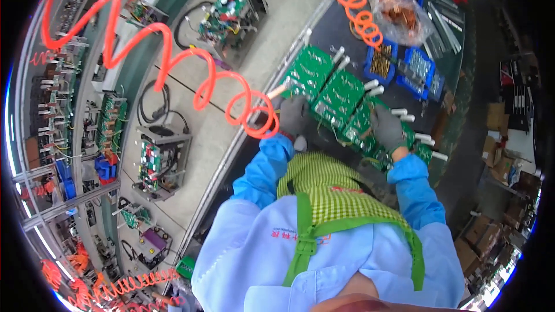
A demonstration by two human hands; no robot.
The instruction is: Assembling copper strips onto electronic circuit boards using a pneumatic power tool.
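A row of green circuit boards (337, 100) lies on the dark bench in front of me, with white posts standing out along its edges. My left hand (295, 114), in a grey glove, is curled at the near left edge of the row. What its fingers close on is hidden. Beside it are a pale post-like piece (278, 90) and the lower loops of an orange coiled hose (254, 117). My right hand (388, 130), also gloved in grey, grips one of the boards toward the right end, fingers bent over it.
Blue bins (380, 62) of small metal parts and a clear bag (400, 16) of copper-coloured pieces lie at the far right. Metal strips (444, 26) lie behind them. Left of the bench, open electronic units (159, 162) stand on a pale surface. Cardboard boxes (497, 156) are stacked at right.
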